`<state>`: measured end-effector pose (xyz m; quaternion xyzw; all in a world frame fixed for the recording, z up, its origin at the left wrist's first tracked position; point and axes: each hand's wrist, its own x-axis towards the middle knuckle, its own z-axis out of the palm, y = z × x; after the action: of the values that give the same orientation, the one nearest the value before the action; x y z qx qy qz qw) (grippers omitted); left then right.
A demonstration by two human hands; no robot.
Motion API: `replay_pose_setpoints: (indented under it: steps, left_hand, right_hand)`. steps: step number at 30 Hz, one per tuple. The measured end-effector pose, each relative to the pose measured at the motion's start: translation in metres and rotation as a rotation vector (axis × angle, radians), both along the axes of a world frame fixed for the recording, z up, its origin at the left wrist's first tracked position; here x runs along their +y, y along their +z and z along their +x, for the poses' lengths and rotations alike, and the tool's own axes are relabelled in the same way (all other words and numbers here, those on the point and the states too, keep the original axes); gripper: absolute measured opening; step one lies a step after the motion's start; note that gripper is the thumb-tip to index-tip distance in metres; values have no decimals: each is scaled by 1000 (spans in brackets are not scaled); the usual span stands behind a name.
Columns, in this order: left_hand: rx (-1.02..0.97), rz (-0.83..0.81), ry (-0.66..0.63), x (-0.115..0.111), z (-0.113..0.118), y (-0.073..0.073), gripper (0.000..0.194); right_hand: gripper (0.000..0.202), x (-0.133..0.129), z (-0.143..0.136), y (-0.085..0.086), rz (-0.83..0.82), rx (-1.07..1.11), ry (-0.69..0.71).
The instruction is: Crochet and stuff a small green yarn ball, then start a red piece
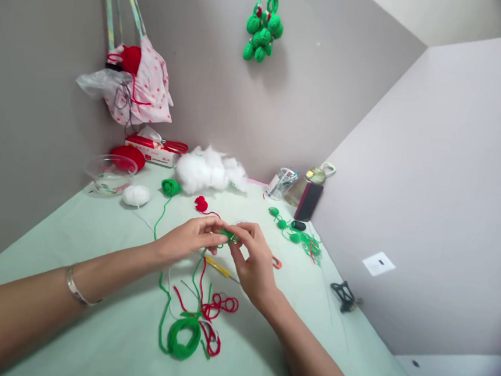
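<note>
My left hand (pixel 193 238) and my right hand (pixel 255 261) meet above the middle of the table. Between their fingertips is a small green yarn piece (pixel 230 236), pinched from both sides and partly covered by the fingers. Just below the hands lies a yellow-handled hook (pixel 218 266), its thin shaft pointing toward my right wrist. Nearer to me is a coil of green yarn (pixel 183 338), with loose red yarn (pixel 223 304) tangled beside it. Behind the hands sits a small red yarn ball (pixel 201 203), whose strand runs toward the fingers.
White stuffing (pixel 208 169), a green yarn ball (pixel 170 187), a white yarn ball (pixel 136 195) and a clear bowl (pixel 111 174) stand at the back. Green crocheted pieces (pixel 294 237), a phone (pixel 309 202) and a black stand (pixel 345 296) are on the right.
</note>
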<state>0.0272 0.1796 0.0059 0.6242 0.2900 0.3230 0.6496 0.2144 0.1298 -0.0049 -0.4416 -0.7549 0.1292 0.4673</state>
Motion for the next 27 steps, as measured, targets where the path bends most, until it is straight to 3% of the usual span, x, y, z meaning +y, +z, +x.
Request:
replay_pose_setpoints:
  steps: [4,8,15,22,24,27]
  left_hand:
    - [-48,-93,15,2,2,-20,26]
    - [-71,-134,46,0,6,-30,27]
    - [4,-97,83,-2,2,-16,24]
    - [230,81,-81,-18,-8,-8,13]
    - [280,183,-30,-23,-11,-5,9]
    - [281,334,173,-27,-12,1,9]
  right_hand:
    - [42,-1,1,-5,-195,154,27]
    - [22,2,4,-6,-452,392,24]
    - [23,11,15,0,-652,880,-6]
    - [28,16,22,-9,-747,1065,85]
    - [30,16,22,-11,-755,1060,115]
    - [34,15,21,-12,-763,1040,154]
